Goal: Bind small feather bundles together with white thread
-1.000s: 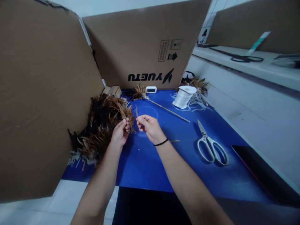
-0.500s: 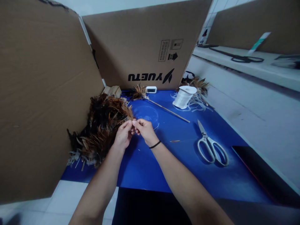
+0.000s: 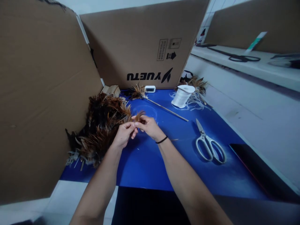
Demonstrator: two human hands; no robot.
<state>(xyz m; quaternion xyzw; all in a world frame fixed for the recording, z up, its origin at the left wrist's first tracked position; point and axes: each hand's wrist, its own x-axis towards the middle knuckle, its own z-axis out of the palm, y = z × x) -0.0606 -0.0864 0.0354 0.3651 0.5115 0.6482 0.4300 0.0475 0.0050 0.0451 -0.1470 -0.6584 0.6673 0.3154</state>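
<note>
Just in front of the feather pile, my two hands meet over the blue table. A small tuft of brown feathers sticks up between the thumb and fingers of my right hand, which wears a black band at the wrist. My left hand is closed in a pinch at the lower end of the tuft, its fingertips touching the right thumb; the quill ends are hidden by the fingers. Left of them lies a large heap of brown and black feather bunches, some with white ties at the ends.
Scissors lie on the blue table, right of my hands. Farther back are a thin stick with feathers, a white spool, a small white display device and more feathers. Cardboard panels stand behind and left.
The feather tuft has moved from near the pile's edge slightly right, into my right hand's grasp. My right hand has shifted a little right and turned; the left stays close by.
</note>
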